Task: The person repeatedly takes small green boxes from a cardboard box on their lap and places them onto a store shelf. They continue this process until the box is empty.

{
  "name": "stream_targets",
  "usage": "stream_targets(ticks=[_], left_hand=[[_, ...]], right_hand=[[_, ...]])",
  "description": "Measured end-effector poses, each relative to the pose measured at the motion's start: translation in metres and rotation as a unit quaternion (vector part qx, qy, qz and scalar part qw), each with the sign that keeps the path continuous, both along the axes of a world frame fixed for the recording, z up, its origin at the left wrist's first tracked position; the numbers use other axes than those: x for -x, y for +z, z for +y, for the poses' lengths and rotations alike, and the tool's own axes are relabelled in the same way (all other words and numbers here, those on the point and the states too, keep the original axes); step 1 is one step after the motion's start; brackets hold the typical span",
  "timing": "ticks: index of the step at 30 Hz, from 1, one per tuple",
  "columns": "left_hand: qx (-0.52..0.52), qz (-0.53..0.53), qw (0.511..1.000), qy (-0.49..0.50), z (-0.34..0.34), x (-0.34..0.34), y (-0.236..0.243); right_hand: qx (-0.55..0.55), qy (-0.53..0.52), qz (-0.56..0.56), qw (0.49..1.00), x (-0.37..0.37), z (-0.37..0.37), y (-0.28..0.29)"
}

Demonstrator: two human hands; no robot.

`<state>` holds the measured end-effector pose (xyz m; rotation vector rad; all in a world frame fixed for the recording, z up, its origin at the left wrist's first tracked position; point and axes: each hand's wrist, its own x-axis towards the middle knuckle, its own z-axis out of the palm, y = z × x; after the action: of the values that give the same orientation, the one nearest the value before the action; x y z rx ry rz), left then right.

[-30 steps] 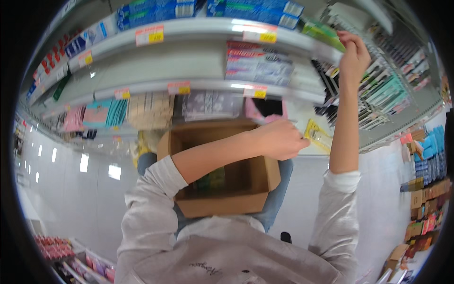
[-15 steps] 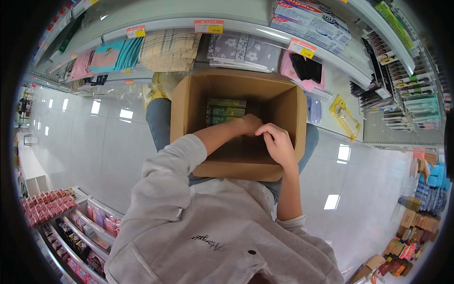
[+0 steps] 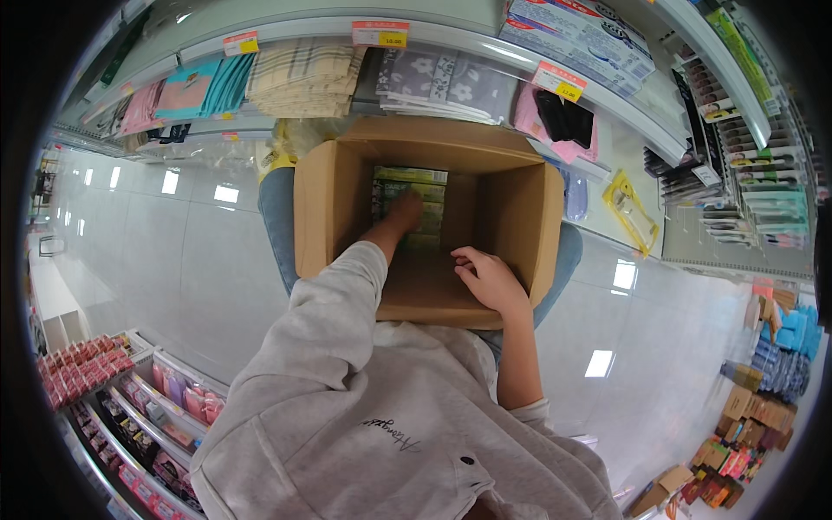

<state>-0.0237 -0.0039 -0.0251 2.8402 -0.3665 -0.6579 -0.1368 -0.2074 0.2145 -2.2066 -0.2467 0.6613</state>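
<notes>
Your L hand (image 3: 405,211) is at the packs (image 3: 429,192), prob. steadying them (grip: can't tell). R hand (image 3: 487,276) half-curled, empty, over box (image 3: 542,234).

The cardboard box (image 3: 518,208) carries a stack of small green boxes (image 3: 426,192) on the left side of its bottom; what the cardboard box itself rests on is hidden. Behind it, the lower shelf (image 3: 598,224) holds, from left to right, pink cloths (image 3: 134,114), teal cloths (image 3: 230,88), checked beige cloths (image 3: 303,78), grey flowered cloths (image 3: 468,91), a pink item (image 3: 527,114) with dark flat pieces on it, and a yellow packet (image 3: 631,212). On the upper shelf (image 3: 286,16), long printed boxes (image 3: 576,39) lie stacked at the right.
</notes>
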Motion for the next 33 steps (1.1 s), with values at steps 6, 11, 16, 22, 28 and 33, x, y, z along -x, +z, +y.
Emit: stream_targets(ticks=[6, 11, 16, 22, 28, 33], left_hand=[[-0.023, 0.134, 0.99, -0.024, -0.004, -0.009, -0.004], [-0.012, 0.211, 0.977, -0.037, 0.004, 0.008, -0.059], [-0.017, 0.22, 0.972, -0.08, 0.009, 0.023, -0.069], [-0.062, 0.29, 0.948, -0.118, 0.007, 0.014, -0.051], [-0.018, 0.25, 0.964, -0.084, 0.029, 0.026, -0.073], [-0.057, 0.226, 0.967, -0.105, 0.02, 0.025, -0.05]], right_hand=[[0.006, -0.004, 0.015, 1.0, 0.001, -0.003, -0.005], [0.01, 0.014, 0.021, 1.0, 0.0, 0.001, -0.003], [0.012, 0.012, 0.023, 1.0, 0.002, 0.0, -0.004], [0.019, 0.0, 0.022, 1.0, 0.002, -0.001, -0.005], [0.006, 0.012, 0.011, 1.0, 0.001, 0.003, -0.004], [0.027, 0.01, 0.01, 1.0, 0.002, -0.001, -0.005]])
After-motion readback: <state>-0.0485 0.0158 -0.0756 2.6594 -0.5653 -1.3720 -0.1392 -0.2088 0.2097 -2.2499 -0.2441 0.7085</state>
